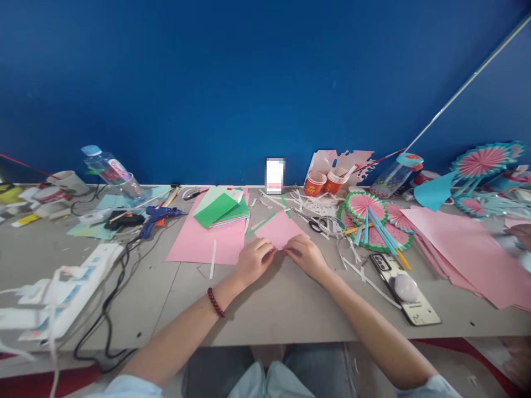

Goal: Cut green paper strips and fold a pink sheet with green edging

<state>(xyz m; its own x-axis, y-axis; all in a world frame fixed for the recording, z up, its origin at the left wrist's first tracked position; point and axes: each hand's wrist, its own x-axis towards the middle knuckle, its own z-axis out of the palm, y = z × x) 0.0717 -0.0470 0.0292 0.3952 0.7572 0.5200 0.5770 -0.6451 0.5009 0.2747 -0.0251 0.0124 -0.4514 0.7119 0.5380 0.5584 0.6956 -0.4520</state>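
Note:
A small pink paper sheet lies on the grey table in front of me. My left hand pinches its near left edge with curled fingers. My right hand presses and pinches the near right edge. Both hands meet at the sheet's near corner. A dark red bead bracelet circles my left wrist.
A large pink sheet with a stack of green paper lies left of the hands. Scissors, watermelon paper fans, a phone and more pink sheets lie right. A glue gun, power strip, bottle and cables sit left.

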